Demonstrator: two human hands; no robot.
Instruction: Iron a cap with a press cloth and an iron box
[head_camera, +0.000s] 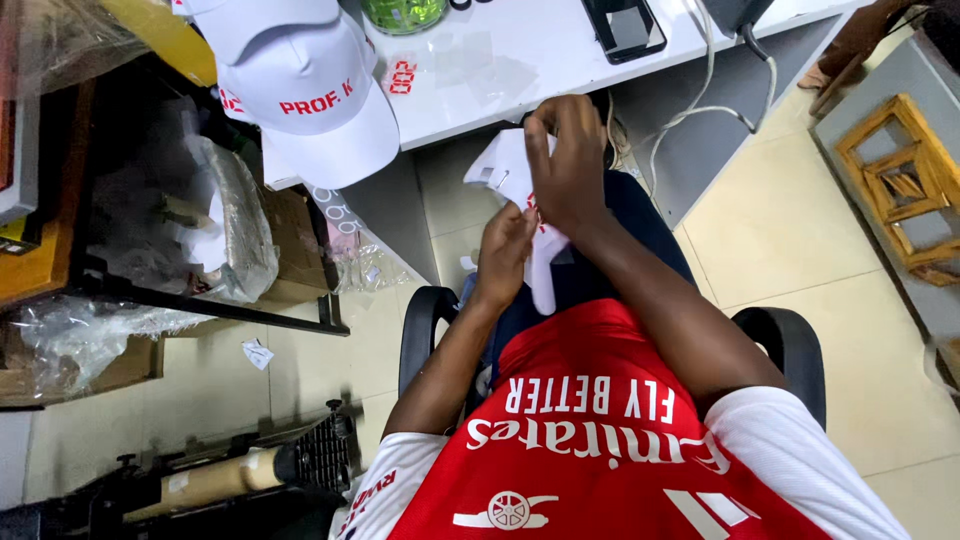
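Both forearms reach forward over the lap, left hand (503, 252) and right hand (566, 165) fingers pinching a white cap (505, 170).

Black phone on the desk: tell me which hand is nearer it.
Right. The right hand holds the white cap just below the phone; the left hand pinches it lower down.

A small print or customising workshop inside an office-like room. A white desk (520, 75) carries a stack of white caps (305, 85) with red lettering. Beside it, a dark shelf (200, 300) holds plastic-wrapped stock and cardboard boxes (300, 245). An office chair (790, 350) stands on pale floor tiles (790, 240).
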